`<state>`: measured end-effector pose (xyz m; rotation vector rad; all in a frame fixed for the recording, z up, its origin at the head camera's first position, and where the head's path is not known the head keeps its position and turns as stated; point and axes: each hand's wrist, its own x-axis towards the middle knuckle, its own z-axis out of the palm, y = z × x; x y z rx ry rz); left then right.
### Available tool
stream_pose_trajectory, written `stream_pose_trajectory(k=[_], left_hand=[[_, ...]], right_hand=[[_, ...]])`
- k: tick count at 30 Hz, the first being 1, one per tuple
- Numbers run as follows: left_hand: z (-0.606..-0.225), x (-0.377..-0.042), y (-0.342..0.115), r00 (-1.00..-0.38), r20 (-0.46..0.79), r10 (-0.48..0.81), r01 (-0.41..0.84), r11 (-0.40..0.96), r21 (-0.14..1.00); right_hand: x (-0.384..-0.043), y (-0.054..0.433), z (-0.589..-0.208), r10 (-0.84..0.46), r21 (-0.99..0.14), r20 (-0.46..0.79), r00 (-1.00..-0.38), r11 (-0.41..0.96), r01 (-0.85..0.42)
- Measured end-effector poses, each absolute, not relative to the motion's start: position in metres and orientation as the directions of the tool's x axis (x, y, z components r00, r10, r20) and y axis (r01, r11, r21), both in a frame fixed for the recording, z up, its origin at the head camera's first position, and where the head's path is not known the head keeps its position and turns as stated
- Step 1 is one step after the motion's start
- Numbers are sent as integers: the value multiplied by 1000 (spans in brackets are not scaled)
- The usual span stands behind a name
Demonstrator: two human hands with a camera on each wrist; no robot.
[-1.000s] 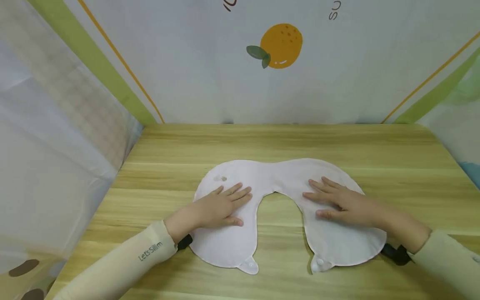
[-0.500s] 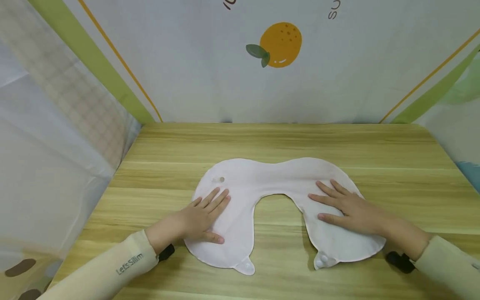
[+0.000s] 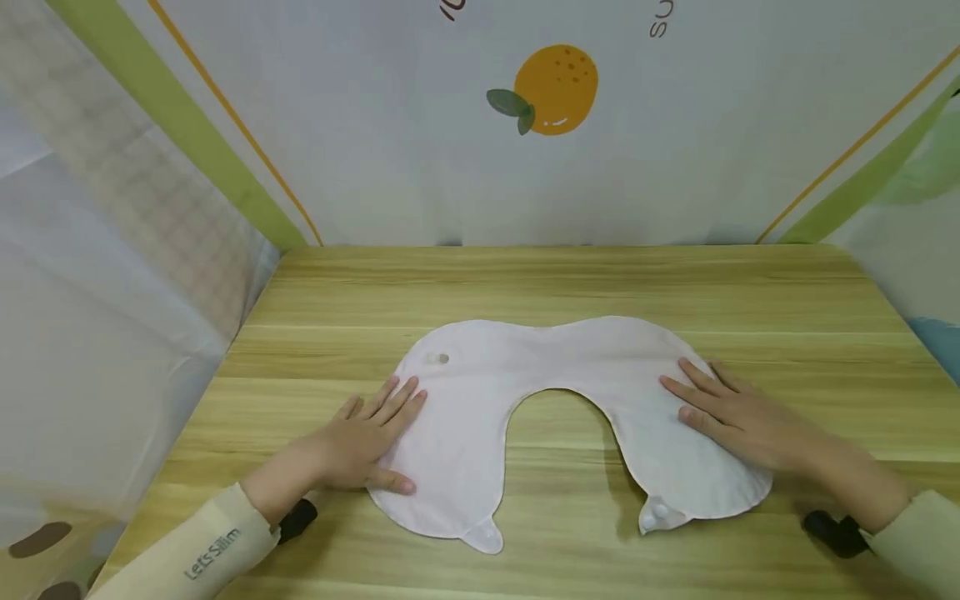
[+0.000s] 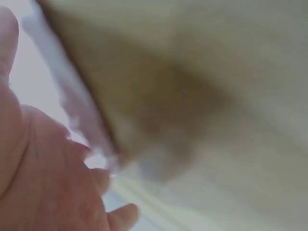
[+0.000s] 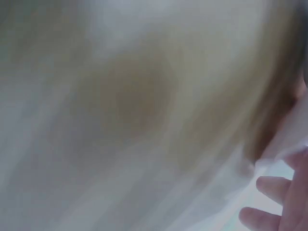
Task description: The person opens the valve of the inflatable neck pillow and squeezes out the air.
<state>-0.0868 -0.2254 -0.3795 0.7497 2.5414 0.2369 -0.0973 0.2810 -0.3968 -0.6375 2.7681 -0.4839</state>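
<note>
A flat, pale pinkish-white U-shaped neck pillow point(image 3: 555, 354) lies on the wooden table with its opening toward the person. It has a small valve point(image 3: 442, 359) at the upper left and a snap tab at the tip of each arm. My left hand point(image 3: 352, 446) rests on its left outer edge, fingers spread. On the opposite edge lies my right hand point(image 3: 757, 425), fingers spread, touching the fabric. The left wrist view shows the palm of the left hand point(image 4: 53, 178) beside the pillow's edge. Fingers of the right hand point(image 5: 274, 202) appear at the right of the blurred right wrist view.
The wood-grain table point(image 3: 570, 283) reaches back to a white curtain point(image 3: 375, 150) printed with an orange. White sheeting point(image 3: 90, 317) hangs along the left side. A black wrist camera point(image 3: 834, 533) sits under the right wrist.
Both hands have slid outward from the middle of the pillow's arms to its outer edges. The right arm of the pillow has shifted slightly, with its tab moved right.
</note>
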Motion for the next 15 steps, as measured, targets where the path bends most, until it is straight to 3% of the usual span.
stream_pose_trajectory(k=[3,7,10,15], left_hand=[[-374,-94,-216,-768,-304,564,486,822,298],[-371,-112,-198,-777,-201,597,544,796,265],[-373,-125,-187,-770,-238,593,545,804,239],[-377,-141,-180,-759,-349,550,508,835,211]], right_hand=[[-97,286,-390,-470,-349,-125,-874,845,-405],[-95,277,-386,-555,-371,-23,-831,777,-509],[-90,265,-390,-599,-417,-25,-800,734,-536],[-90,265,-397,-578,-519,-73,-813,718,-464]])
